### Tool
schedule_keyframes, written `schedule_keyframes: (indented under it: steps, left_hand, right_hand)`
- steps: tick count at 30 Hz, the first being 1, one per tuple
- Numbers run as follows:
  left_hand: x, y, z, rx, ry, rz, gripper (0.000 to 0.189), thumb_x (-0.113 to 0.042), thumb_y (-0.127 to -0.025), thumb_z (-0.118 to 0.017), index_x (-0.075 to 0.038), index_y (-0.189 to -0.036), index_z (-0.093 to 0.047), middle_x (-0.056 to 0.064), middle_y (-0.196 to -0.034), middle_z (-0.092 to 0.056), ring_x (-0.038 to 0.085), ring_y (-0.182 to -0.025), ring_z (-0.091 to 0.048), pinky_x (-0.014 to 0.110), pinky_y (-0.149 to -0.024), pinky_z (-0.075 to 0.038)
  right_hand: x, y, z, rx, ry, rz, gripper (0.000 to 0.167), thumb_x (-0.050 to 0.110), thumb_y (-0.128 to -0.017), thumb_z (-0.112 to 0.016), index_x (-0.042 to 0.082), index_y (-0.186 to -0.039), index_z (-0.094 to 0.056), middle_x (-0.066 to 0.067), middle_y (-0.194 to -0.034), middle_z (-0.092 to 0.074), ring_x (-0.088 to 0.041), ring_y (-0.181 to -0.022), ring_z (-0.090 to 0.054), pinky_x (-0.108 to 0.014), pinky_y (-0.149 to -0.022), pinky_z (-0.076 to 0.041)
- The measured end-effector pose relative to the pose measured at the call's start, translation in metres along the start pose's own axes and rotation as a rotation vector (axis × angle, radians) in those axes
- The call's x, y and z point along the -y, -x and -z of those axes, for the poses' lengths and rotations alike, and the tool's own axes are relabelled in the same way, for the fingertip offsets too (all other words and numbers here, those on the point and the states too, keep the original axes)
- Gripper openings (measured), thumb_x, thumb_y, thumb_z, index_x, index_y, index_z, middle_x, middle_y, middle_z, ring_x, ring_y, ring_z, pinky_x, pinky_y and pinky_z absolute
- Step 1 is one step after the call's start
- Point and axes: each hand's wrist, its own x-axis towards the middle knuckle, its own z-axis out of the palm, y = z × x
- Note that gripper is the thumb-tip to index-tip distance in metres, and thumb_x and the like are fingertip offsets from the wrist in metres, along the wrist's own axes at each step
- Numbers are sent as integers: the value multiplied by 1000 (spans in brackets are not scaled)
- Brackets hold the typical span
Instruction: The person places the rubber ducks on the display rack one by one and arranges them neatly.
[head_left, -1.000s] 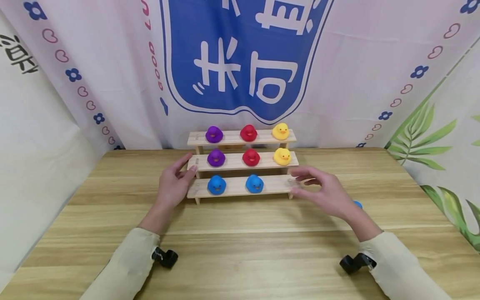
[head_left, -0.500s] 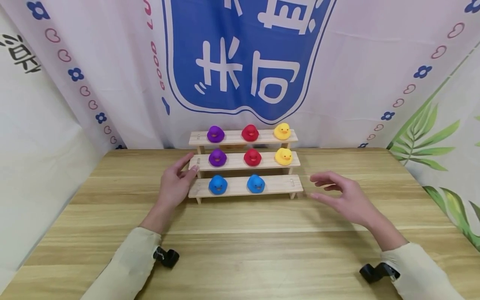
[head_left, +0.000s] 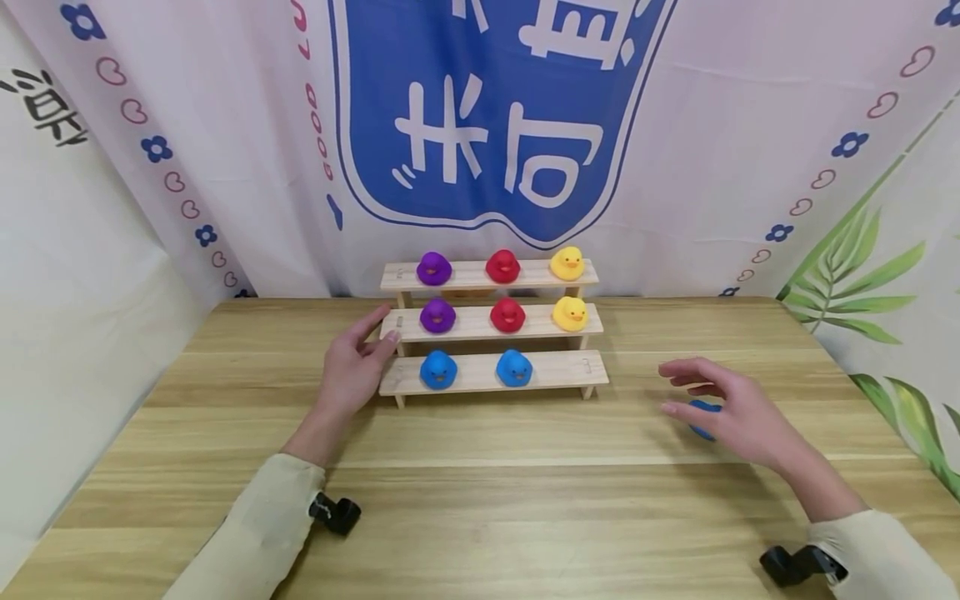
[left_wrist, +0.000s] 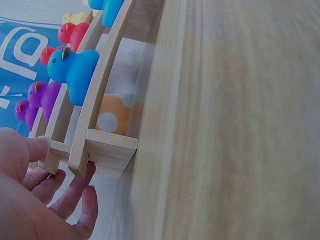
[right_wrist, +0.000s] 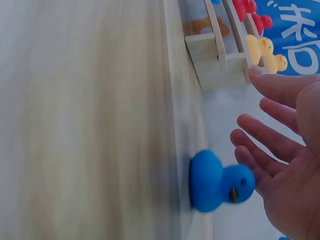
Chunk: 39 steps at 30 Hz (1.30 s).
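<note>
A three-tier wooden display rack (head_left: 558, 372) stands at the back of the table. My left hand (head_left: 351, 367) grips its left end, the thumb on the middle tier and the fingers around the end pieces, as the left wrist view shows. Two blue rubber ducks (head_left: 438, 370) sit on the lowest tier, at the left and middle. My right hand (head_left: 738, 408) hovers with fingers spread, holding nothing, over a loose blue rubber duck (right_wrist: 207, 180) on the table. The hand partly covers that duck in the head view.
The middle tier carries a purple duck (head_left: 437, 316), a red duck (head_left: 507, 315) and a yellow duck (head_left: 570, 314); the top tier bears the same colours. A printed curtain (head_left: 285, 167) hangs right behind the rack.
My right hand has moved away from the rack's right end, rightward and toward me, to the loose blue duck. My left hand keeps its hold on the rack.
</note>
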Motion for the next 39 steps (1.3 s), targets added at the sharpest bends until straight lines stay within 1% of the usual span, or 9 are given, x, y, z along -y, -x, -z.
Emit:
schedule_keyframes:
  steps: [4, 9, 11, 14, 18, 28, 36, 38, 39]
  left_hand:
    - [-1, 0, 0, -1, 7, -3, 55, -28, -110, -59, -21, -162, -45, 8, -171, -40, 32, -135, -64, 8, -87, -52]
    - [-1, 0, 0, 2, -2, 17, 55, -31, -110, -59, -25, -163, -45, 4, -171, -39, 29, -138, -62, 17, -98, -55]
    - [-1, 1, 0, 4, -2, 19, 55, -32, -110, -59, -26, -163, -44, 4, -172, -39, 29, -139, -62, 18, -100, -55]
    - [-1, 1, 0, 2, 0, 11, 55, -32, -110, -59, -25, -163, -44, 5, -171, -39, 31, -137, -63, 12, -93, -54]
    - [0, -1, 0, -6, 1, 4, 55, -30, -110, -60, -23, -162, -45, 7, -171, -40, 32, -133, -64, 6, -84, -50]
    - [0, -1, -1, -9, 10, -4, 55, -29, -109, -60, -22, -162, -46, 7, -170, -41, 32, -130, -66, 7, -83, -51]
    - [0, 0, 0, -2, 5, 11, 54, -31, -110, -60, -26, -162, -46, 4, -171, -39, 30, -134, -63, 8, -87, -50]
    - [-1, 1, 0, -1, 4, 7, 55, -31, -110, -60, -26, -162, -45, 4, -171, -39, 31, -134, -63, 7, -87, -50]
    - [-1, 1, 0, -1, 5, 6, 55, -31, -110, -60, -26, -162, -45, 4, -171, -39, 31, -134, -63, 7, -87, -50]
  right_hand:
    - [-9, 7, 6, 0, 14, -19, 45, 25, -97, -80, 13, -139, -66, -11, -135, -72, 6, -113, -61, -7, -94, -48]
    - [-19, 12, 10, 27, 42, -44, 47, 24, -97, -80, 12, -140, -65, -13, -136, -72, 5, -114, -60, -8, -92, -49]
    - [-22, 13, 11, 40, 53, -63, 48, 26, -97, -80, 12, -141, -64, -13, -137, -71, 2, -116, -61, -8, -92, -48]
    - [-25, 15, 13, 44, 60, -85, 49, 28, -97, -80, 12, -141, -65, -13, -137, -72, 2, -116, -60, -7, -92, -47]
    - [-28, 16, 14, 42, 52, -88, 48, 27, -97, -81, 10, -140, -66, -13, -136, -73, 9, -113, -58, -6, -91, -47]
    - [-33, 19, 17, 57, 92, -79, 44, 23, -95, -82, 8, -135, -69, -17, -134, -72, 15, -106, -54, -14, -85, -54]
    - [-36, 20, 18, 81, 101, -110, 42, 23, -94, -84, 7, -130, -71, -19, -133, -71, 12, -102, -56, -16, -84, -56]
    - [-36, 20, 18, 89, 98, -122, 42, 24, -93, -84, 7, -130, -71, -20, -132, -71, 9, -102, -59, -16, -83, -56]
    - [-37, 20, 19, 92, 97, -127, 42, 24, -93, -85, 7, -129, -71, -20, -131, -71, 5, -104, -62, -15, -83, -56]
